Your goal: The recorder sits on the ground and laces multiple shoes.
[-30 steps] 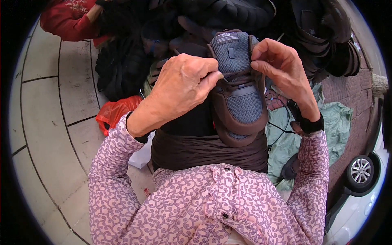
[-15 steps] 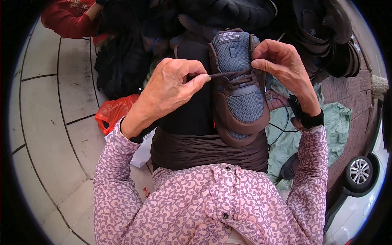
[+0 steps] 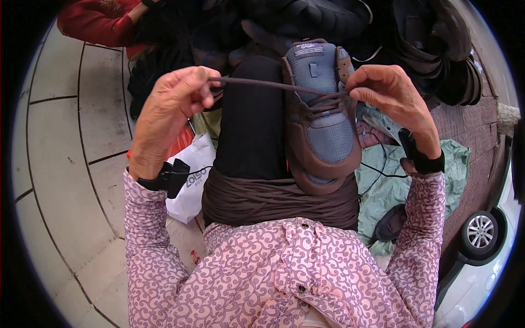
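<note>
A grey-blue and brown sports shoe (image 3: pixel 329 139) rests on my lap, toe toward me, its tongue standing up at the far end. A brown shoelace (image 3: pixel 257 83) stretches tight across the shoe's opening and out past its left side. My left hand (image 3: pixel 178 101) pinches this lace well left of the shoe, above my black-clad leg. By the right-hand row of eyelets, my right hand (image 3: pixel 391 95) is closed in a pinch on the same lace. Below the shoe, a thick bundle of brown laces (image 3: pixel 246 199) lies across my lap.
Many dark shoes (image 3: pixel 432 49) are piled beyond my knees. A white bag (image 3: pixel 191 175) and an orange bag lie to the left. Green plastic sheeting (image 3: pixel 451 164) covers ground at the right, near a parked white car (image 3: pixel 481 279). Another person's red sleeve (image 3: pixel 101 24) shows at far left.
My left hand has moved left and slightly away from the shoe, drawing out a longer stretch of lace. My right hand has shifted slightly right, still by the eyelets.
</note>
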Motion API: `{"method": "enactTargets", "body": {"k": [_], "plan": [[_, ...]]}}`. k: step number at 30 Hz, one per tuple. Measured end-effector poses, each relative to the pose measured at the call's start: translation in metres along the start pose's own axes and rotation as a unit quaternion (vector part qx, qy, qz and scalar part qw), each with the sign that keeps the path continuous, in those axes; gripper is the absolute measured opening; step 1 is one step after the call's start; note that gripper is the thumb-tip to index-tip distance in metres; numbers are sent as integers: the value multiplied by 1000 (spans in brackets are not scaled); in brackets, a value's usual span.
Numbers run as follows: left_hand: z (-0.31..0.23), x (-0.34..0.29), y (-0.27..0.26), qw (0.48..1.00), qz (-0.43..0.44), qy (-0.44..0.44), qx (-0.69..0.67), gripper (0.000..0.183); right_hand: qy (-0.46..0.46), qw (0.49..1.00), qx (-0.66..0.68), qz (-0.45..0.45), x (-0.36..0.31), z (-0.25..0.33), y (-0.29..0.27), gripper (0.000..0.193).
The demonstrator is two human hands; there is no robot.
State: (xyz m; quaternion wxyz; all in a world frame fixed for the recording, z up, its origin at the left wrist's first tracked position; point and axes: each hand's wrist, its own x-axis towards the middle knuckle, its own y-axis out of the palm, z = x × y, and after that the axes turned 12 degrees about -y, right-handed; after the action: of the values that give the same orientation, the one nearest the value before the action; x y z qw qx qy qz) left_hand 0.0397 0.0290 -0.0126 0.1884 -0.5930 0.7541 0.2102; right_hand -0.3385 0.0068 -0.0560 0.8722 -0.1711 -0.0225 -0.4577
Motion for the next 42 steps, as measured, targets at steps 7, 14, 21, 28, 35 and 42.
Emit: {"method": "enactTargets", "body": {"k": [7, 14, 21, 28, 35, 42], "plan": [[3, -12, 65, 917, -39, 233, 321, 21, 1, 998, 21, 56, 17, 23, -2, 15], [25, 39, 129, 746, -86, 348, 562, 29, -82, 988, -127, -4, 50, 41, -33, 13], [27, 56, 126, 695, -90, 349, 622, 15, 56, 967, -249, -4, 3, 5, -68, 15], [23, 42, 135, 751, -19, 371, 546, 15, 59, 937, -339, -54, -64, -64, -76, 18], [11, 5, 120, 892, 6, 219, 396, 15, 306, 888, 83, -333, -102, -102, -80, 23], [-18, -95, 78, 867, 110, 113, 473, 12, 55, 667, 560, -488, -134, -133, -109, 30]]}}
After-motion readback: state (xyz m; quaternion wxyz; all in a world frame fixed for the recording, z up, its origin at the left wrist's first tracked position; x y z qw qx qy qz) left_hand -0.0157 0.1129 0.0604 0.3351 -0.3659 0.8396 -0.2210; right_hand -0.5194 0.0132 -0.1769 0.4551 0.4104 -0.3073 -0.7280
